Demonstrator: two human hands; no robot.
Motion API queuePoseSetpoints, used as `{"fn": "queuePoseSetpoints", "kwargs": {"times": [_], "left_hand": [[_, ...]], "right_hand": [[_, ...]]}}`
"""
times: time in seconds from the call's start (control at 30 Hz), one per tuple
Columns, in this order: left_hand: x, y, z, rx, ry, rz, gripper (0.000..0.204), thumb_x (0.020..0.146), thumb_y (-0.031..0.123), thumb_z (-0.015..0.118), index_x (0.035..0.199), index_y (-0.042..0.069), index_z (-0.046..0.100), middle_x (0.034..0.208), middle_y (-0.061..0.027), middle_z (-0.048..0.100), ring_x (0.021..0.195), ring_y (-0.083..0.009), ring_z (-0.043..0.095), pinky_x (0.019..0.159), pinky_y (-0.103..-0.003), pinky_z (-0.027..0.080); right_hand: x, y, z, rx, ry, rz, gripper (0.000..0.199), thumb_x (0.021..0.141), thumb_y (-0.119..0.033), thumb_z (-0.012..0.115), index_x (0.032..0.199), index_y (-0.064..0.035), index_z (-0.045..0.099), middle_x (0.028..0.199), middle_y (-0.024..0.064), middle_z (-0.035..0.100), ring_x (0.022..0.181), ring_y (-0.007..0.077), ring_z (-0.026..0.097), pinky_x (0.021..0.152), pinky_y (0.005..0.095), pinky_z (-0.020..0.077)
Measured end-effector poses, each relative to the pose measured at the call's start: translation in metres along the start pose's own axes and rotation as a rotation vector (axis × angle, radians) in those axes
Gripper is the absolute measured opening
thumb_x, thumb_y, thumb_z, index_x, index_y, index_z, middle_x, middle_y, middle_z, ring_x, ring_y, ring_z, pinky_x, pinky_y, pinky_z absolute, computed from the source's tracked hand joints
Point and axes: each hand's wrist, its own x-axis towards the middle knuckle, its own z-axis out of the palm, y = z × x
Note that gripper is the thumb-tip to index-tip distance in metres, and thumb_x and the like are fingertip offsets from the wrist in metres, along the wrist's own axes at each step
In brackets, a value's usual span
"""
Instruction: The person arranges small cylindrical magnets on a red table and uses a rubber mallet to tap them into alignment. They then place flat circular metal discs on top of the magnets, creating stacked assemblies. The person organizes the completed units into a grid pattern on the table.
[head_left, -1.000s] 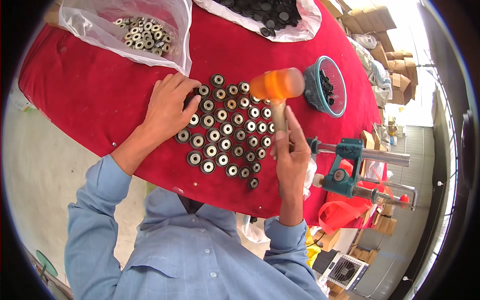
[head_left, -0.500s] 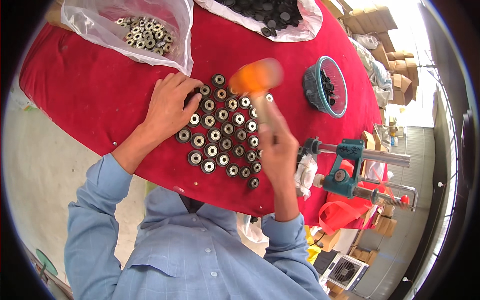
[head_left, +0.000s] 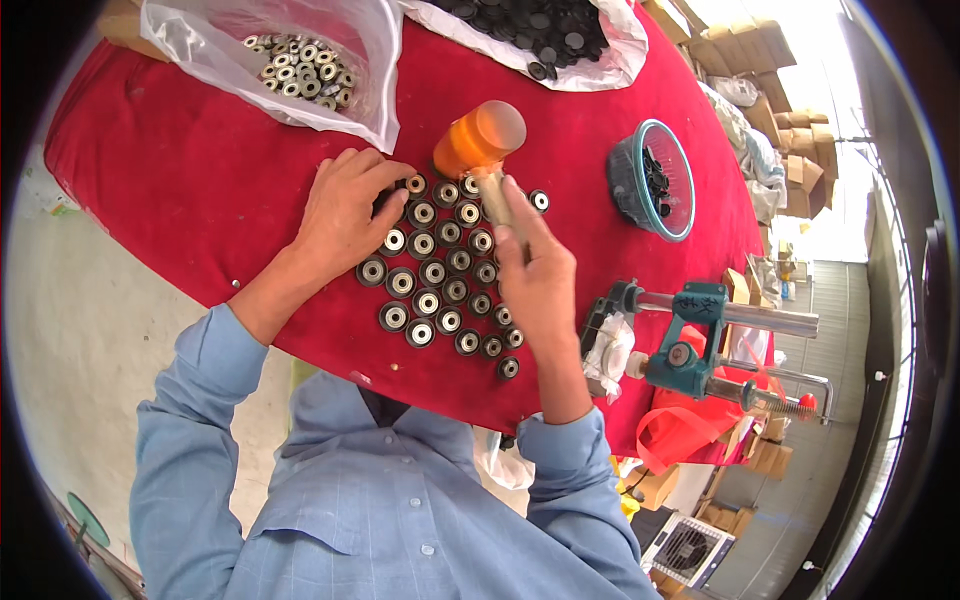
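A: What's changed?
B: The orange-headed mallet [head_left: 480, 137] has swung over toward the left hand [head_left: 345, 200]. It's now at the cluster's twelve-to-one o'clock edge, having been nearer two a second ago.
A: Meaning what for the work?
B: I'd judge the hammering has shifted to that end of the dark-rimmed wheels [head_left: 432, 271]. Whether the head touches one, I can't tell.
A: And the hands?
B: The right hand [head_left: 540, 285], at three o'clock, is wrapped around the mallet's handle. The left, at ten, has thumb and forefinger bent about an edge wheel [head_left: 415, 185] at eleven; whether it's pinched, I can't tell.
A: Where are the wheels?
B: Loosely grouped mid-table [head_left: 220, 170], some hidden by the right hand and mallet. The bag of bearings [head_left: 300, 75] lies at eleven, the blue-rimmed tub [head_left: 622, 180] at two.
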Motion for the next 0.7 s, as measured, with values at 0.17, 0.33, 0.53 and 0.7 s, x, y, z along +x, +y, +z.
{"fn": "queuePoseSetpoints", "kwargs": {"times": [0.17, 0.33, 0.53, 0.7], "left_hand": [[-0.004, -0.002, -0.002, 0.037, -0.01, 0.011, 0.023, 0.094, 0.01, 0.074, 0.116, 0.012, 0.079, 0.096, -0.0045, 0.065, 0.09, -0.0251, 0.062, 0.084, -0.041, 0.043], [-0.002, -0.002, 0.002, 0.034, -0.005, 0.037, 0.023, 0.093, 0.009, 0.074, 0.115, 0.013, 0.081, 0.095, -0.0031, 0.065, 0.089, -0.0234, 0.062, 0.082, -0.041, 0.043], [-0.005, -0.006, 0.002, 0.029, -0.001, 0.026, 0.023, 0.092, 0.008, 0.075, 0.113, 0.014, 0.082, 0.094, -0.0028, 0.065, 0.09, -0.0232, 0.062, 0.083, -0.041, 0.044], [-0.004, -0.006, 0.003, 0.032, -0.008, 0.023, 0.023, 0.092, 0.007, 0.075, 0.113, 0.014, 0.082, 0.094, -0.0028, 0.065, 0.091, -0.0233, 0.062, 0.084, -0.04, 0.044]], "right_hand": [[-0.021, -0.031, -0.024, 0.131, 0.024, 0.173, 0.05, 0.105, -0.002, 0.061, 0.155, -0.0074, 0.061, 0.132, 0.0244, 0.075, 0.116, 0.0318, 0.077, 0.1, 0.0393, 0.057], [-0.039, 0.0, -0.002, -0.061, 0.025, -0.027, 0.055, 0.102, 0.0, 0.063, 0.157, -0.0099, 0.06, 0.129, 0.0258, 0.075, 0.11, 0.0322, 0.078, 0.097, 0.0417, 0.0588], [-0.052, -0.014, -0.026, 0.07, 0.045, 0.115, 0.055, 0.101, 0.001, 0.063, 0.155, -0.0095, 0.062, 0.132, 0.0236, 0.075, 0.111, 0.0282, 0.078, 0.098, 0.0378, 0.0581], [-0.078, -0.012, -0.029, -0.033, 0.003, 0.051, 0.054, 0.102, 0.002, 0.064, 0.154, -0.0073, 0.063, 0.128, 0.0195, 0.077, 0.103, 0.0205, 0.075, 0.092, 0.0351, 0.0585]]}}
